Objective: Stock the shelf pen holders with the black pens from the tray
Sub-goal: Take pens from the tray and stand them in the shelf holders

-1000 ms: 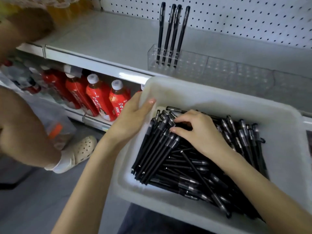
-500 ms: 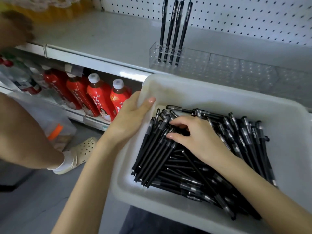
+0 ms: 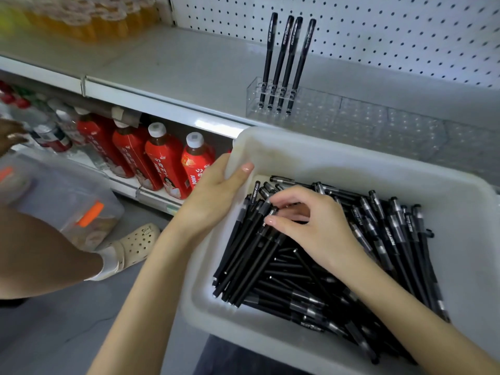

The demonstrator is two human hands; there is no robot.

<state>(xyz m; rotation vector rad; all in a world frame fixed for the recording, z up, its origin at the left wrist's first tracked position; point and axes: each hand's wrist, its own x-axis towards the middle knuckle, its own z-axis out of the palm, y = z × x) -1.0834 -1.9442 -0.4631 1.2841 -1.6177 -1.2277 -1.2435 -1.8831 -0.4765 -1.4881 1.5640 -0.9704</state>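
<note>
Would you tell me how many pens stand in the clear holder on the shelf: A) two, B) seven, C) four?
C: four black pens stand side by side at the left end of the holder, and its other slots show none.

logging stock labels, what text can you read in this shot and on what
"TEST", then blurred letters: pens in the tray.
"JUICE", read sideways: rightmost red bottle.
Script on the other red bottles: too blurred to read.
Print on the standing pens in the holder: too small to read.
</note>
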